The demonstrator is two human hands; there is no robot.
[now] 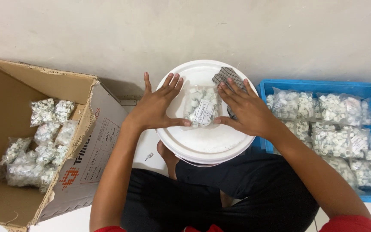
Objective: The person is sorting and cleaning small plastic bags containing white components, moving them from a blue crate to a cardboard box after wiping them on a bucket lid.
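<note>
A small clear plastic bag [201,106] of white parts with a paper label lies flat on a white round bucket lid [202,141] in front of me. My left hand [155,105] rests flat on the lid, fingers spread, its thumb tip touching the bag's left edge. My right hand [243,107] lies flat on the bag's right side, fingers apart, partly over a checked grey cloth [225,75]. Neither hand grips anything.
An open cardboard box [86,141] on the left holds several similar bags [44,141]. A blue plastic crate [366,88] on the right holds several more bags [338,133]. My crossed legs in dark trousers [220,193] are below the bucket. A pale wall is beyond.
</note>
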